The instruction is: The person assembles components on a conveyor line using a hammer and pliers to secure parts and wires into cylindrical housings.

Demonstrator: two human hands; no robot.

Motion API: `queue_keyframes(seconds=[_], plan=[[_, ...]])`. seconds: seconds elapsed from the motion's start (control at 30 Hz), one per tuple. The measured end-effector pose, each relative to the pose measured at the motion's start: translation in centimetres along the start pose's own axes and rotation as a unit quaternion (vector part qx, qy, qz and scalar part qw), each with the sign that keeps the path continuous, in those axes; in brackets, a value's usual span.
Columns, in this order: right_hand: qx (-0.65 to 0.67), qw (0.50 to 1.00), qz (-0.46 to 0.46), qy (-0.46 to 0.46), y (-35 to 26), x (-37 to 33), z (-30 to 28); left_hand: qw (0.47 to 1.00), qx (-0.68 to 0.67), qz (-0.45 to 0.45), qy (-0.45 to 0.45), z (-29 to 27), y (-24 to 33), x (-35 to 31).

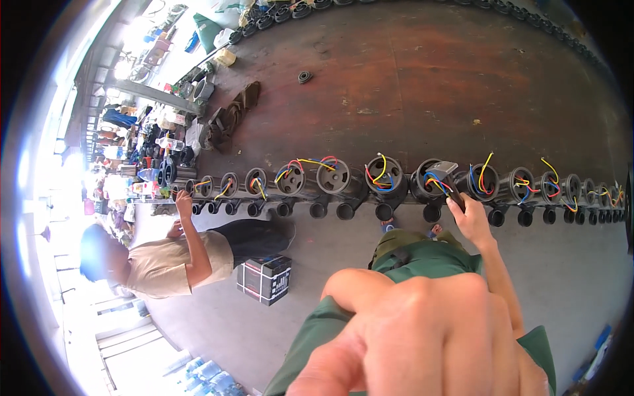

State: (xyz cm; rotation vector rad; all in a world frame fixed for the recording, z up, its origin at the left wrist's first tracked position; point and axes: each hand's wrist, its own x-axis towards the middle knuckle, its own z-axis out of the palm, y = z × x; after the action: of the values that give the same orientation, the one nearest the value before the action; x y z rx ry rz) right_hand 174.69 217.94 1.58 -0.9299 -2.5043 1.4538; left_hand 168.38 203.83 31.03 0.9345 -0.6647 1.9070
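the left hand (422,343) looms closest, blurred, fingers curled, holding nothing that shows. beyond it the right hand (470,221) grips a small dark tool (452,181), its long axis pointing away into a wired motor housing (432,179). the tool's tip is hidden there.

The left hand (422,343) filled the lower frame, blurred and cut off by the bottom edge. Its bulk hid the lap beneath. What the right hand (470,221) gripped was too small to identify. Beyond it, the row of motor housings (386,177) shrank into indistinct shapes at the rim.
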Motion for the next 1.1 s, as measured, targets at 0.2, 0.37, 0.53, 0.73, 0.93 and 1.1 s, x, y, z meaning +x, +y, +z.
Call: queue_keyframes(seconds=[0.2,0.37,0.53,0.73,0.93,1.1], plan=[[-0.017,0.999,0.035,0.024,-0.4,-0.3,-1.3,0.997,-0.072,-0.002,-0.013,-1.8,-1.1,-0.1],[-0.035,0.998,0.044,0.004,0.9,0.0,-1.2,0.996,-0.084,0.011,0.001,-2.2,-1.2,0.2],[-0.027,0.999,0.021,0.017,0.5,-0.1,-0.8,0.997,-0.078,0.009,0.001,-1.5,-1.1,0.9],[-0.020,0.999,0.037,0.011,0.7,-0.2,-0.6,0.998,-0.062,0.012,0.002,-1.9,-0.6,1.6],[0.027,1.000,0.003,0.006,0.2,-0.7,-0.7,0.977,0.106,0.070,0.173,-4.4,4.4,-0.3],[0.326,0.933,0.151,-0.017,-2.1,-4.4,-4.8,0.798,0.498,-0.093,0.326,-12.6,8.3,-4.7]])
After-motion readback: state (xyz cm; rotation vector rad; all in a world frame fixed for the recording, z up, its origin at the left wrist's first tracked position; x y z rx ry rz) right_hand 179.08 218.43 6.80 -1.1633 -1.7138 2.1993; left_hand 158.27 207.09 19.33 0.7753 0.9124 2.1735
